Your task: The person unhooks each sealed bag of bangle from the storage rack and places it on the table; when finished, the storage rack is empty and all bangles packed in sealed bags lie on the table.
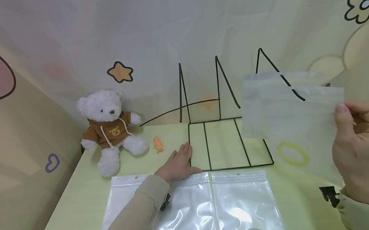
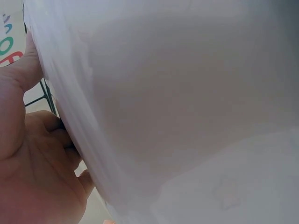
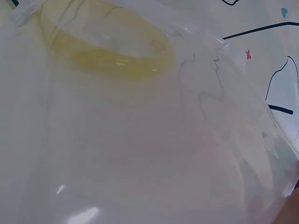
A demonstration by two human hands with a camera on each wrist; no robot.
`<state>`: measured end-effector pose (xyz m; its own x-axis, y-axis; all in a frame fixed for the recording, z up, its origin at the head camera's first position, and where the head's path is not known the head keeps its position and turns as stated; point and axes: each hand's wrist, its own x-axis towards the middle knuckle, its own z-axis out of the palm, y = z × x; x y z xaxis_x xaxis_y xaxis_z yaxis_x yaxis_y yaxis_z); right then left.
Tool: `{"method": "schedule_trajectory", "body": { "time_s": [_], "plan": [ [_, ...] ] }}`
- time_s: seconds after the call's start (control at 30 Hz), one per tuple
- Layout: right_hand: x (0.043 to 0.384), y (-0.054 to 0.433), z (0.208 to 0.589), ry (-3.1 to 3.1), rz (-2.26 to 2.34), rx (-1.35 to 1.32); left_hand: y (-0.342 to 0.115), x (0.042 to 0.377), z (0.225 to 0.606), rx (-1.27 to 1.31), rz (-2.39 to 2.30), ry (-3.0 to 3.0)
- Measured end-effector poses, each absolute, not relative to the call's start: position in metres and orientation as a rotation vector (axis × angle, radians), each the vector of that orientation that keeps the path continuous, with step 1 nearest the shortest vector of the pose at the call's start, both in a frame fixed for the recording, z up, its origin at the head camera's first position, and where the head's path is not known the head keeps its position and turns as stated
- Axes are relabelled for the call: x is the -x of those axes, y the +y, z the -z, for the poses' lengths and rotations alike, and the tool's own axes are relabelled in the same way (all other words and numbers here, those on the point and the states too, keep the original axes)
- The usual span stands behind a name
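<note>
The right hand [image 1: 361, 143] raises a translucent bag [image 1: 310, 124] at the right end of the black wire rack [image 1: 242, 142]. This bag stands roughly upright on its long axis, sealed strip uppermost, with its top and bottom edges sloping down to the right. The end of the rack's right-hand hook [image 1: 298, 96] shows against its upper part. A yellow ring [image 3: 112, 67] sits in the bag's lower part, and a second translucent bag [image 1: 251, 111] hangs behind and to the left.

The right hand's fingers are bent and closed on the bag's right edge, thumb on the near side; the forearm rises steeply from the lower right. The left arm reaches diagonally across the table [image 1: 298, 200], its hand [image 1: 176, 164] laid back-up against the rack's left end. Its fingers are largely extended, thumb spread toward the front bar; whether they press or merely touch the wire cannot be told. A blurred whitish surface fills most of the left wrist view.

Before the rack lie clear bags [image 1: 244, 198], strips toward the rack and long axes running toward the person. A teddy bear [image 1: 110, 132] sits left of a small orange object [image 1: 158, 144].
</note>
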<state>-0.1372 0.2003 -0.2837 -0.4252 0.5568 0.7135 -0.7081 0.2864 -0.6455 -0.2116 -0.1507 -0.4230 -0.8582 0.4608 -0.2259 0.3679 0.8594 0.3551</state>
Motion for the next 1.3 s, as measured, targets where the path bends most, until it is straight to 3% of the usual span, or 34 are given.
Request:
{"method": "schedule_trajectory", "body": {
  "time_s": [1.3],
  "plan": [
    [0.103,0.221,0.284,-1.65,-1.308,-0.141,-0.15,0.214,0.426,-0.611,-0.44,2.733]
  ]
}}
